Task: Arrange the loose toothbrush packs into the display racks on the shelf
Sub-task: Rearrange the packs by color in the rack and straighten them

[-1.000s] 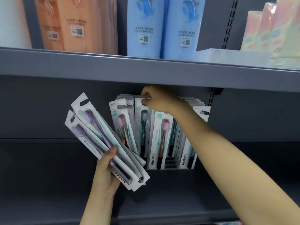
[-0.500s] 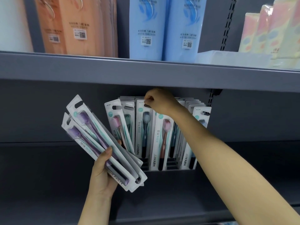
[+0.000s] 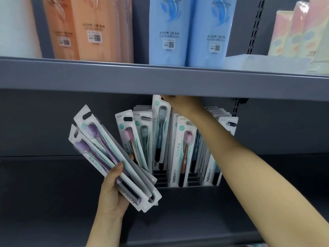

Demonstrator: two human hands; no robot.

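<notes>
Right hand pinches a grey toothbrush pack by its hang-tab (light, stiff card, slippery blister); left hand clasps fanned purple packs.

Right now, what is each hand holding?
Left hand: grips a fan of purple toothbrush packs.
Right hand: pinches the grey toothbrush pack by its top.

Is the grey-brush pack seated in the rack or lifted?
Lifted: the grey-brush pack stands above its neighbours, right hand pinching its top.
</notes>
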